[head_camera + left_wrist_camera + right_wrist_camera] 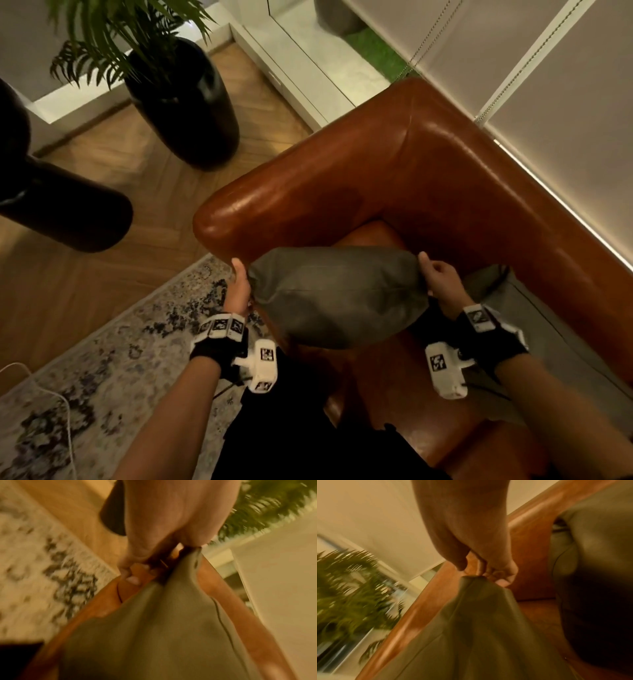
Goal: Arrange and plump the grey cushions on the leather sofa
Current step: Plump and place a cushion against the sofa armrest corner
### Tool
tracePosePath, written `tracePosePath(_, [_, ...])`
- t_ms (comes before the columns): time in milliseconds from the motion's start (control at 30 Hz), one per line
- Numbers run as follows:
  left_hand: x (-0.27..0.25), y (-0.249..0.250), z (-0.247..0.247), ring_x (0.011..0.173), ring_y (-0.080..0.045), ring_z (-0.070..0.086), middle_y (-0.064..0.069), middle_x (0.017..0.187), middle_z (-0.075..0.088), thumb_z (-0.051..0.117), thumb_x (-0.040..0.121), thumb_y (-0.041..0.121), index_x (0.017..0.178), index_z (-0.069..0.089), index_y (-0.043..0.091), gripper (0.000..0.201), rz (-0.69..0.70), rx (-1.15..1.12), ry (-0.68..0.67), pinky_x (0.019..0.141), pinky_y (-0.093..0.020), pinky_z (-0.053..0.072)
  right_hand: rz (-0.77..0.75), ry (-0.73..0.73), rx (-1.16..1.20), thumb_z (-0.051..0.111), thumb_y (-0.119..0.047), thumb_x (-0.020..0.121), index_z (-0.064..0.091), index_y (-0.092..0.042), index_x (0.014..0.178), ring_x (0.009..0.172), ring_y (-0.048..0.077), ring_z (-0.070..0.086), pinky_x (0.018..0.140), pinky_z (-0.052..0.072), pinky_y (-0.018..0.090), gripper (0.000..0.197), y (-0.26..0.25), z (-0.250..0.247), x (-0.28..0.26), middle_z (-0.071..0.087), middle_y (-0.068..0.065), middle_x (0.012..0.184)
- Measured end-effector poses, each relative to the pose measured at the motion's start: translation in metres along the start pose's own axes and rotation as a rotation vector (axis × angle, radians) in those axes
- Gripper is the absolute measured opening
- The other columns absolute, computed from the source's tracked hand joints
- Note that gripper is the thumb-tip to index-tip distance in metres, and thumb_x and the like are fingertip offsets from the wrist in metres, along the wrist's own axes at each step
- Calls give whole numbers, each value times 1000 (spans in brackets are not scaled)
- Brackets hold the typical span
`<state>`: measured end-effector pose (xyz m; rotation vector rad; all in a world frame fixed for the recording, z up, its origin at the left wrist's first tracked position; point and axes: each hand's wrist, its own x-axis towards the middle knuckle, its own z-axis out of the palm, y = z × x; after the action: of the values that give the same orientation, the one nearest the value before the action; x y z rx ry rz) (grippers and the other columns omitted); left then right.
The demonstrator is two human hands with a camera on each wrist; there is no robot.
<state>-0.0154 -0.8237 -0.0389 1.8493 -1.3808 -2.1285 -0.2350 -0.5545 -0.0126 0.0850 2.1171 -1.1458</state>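
The grey cushion (337,296) hangs in the air above the seat corner of the brown leather sofa (394,164), its long side running from 9 o'clock to 3 o'clock in the head view. The left hand (239,284) pinches the cushion's left top corner, fingers curled tight on the fabric, as the left wrist view shows; the hand sits just beside the inner face of the sofa arm, which rounds off at 10 o'clock. The right hand (440,275) grips the opposite top corner the same way, thumb and curled fingers closed on a gathered point of cloth in the right wrist view.

A second grey cushion (489,281) lies on the seat at 3 o'clock, just beside the right hand and against the backrest. Bare seat leather shows below the held cushion and toward 12 o'clock in the corner.

Outside the arm, at 9 o'clock, lies a patterned rug (113,370) with a white cable (65,411) on it, then wood floor. A black planter (185,102) with a palm stands at 11 o'clock, well apart from the sofa.
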Motion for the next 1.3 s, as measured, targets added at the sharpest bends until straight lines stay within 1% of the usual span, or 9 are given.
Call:
tracePosePath(67, [-3, -2, 2, 120, -23, 51, -8, 130, 54, 45, 85, 62, 132, 47, 12, 69, 146, 95, 20, 104, -40, 40, 7, -6, -48, 53, -45, 91, 58, -2, 72, 69, 19, 51, 68, 41, 35, 47, 11, 8, -4, 50, 6, 70])
tracePosePath(133, [-1, -6, -3, 117, -30, 54, -17, 124, 59, 55, 90, 36, 122, 53, 2, 46, 286, 269, 145, 100, -39, 42, -9, 3, -57, 59, -41, 88, 62, -5, 77, 78, 20, 56, 73, 44, 36, 38, 15, 13, -4, 56, 8, 77])
tracePosePath(367, [8, -3, -16, 109, -34, 56, -15, 112, 61, 52, 91, 38, 106, 59, 5, 37, 93, 236, 209, 99, -50, 44, -162, 136, -259, 65, -36, 86, 53, -4, 69, 73, 22, 54, 63, 40, 29, 38, -2, -2, 6, 54, 10, 75])
tracePosePath(567, [-5, 2, -11, 115, -36, 52, -18, 124, 56, 48, 95, 31, 122, 49, 1, 40, 191, 515, 66, 99, -44, 43, -372, 298, -847, 58, -23, 90, 49, 0, 101, 91, 36, 54, 79, 46, 47, 27, 3, 21, -5, 49, 19, 107])
tracePosePath(767, [-12, 7, -7, 111, -35, 55, -20, 118, 61, 48, 95, 19, 116, 56, -2, 31, 311, 704, 60, 86, -32, 40, -84, 121, -487, 58, -5, 87, 33, 1, 134, 115, 41, 53, 95, 44, 45, 53, -7, 15, -6, 50, 27, 128])
tracePosePath(900, [-15, 14, -2, 106, -35, 57, -23, 115, 62, 51, 94, 19, 114, 56, -4, 31, 367, 758, 69, 81, -32, 40, -111, 127, -643, 58, -3, 84, 52, 5, 117, 112, 40, 53, 95, 42, 44, 34, -14, 15, 4, 56, 25, 119])
tracePosePath(1100, [1, 19, -18, 93, -35, 59, -19, 90, 60, 61, 87, 19, 100, 58, -5, 28, 358, 801, 68, 70, -30, 37, -546, 361, -1164, 37, -3, 81, 50, -4, 93, 83, 35, 52, 71, 42, 44, 18, 0, 48, -9, 49, 16, 90])
tracePosePath(1233, [13, 19, -29, 85, -31, 57, -18, 90, 61, 59, 88, 23, 100, 58, -3, 28, 325, 864, 20, 69, -30, 37, -54, 294, -555, 66, -19, 82, 40, -11, 133, 120, 38, 40, 99, 35, 51, 58, -7, 32, -5, 40, 19, 131])
tracePosePath(1300, [15, 20, -32, 79, -27, 54, -13, 82, 59, 58, 90, 25, 97, 56, -1, 27, 330, 881, -42, 68, -31, 38, 83, 185, -316, 68, -19, 81, 49, -6, 130, 119, 33, 50, 101, 41, 43, 54, -17, 22, 2, 52, 20, 132])
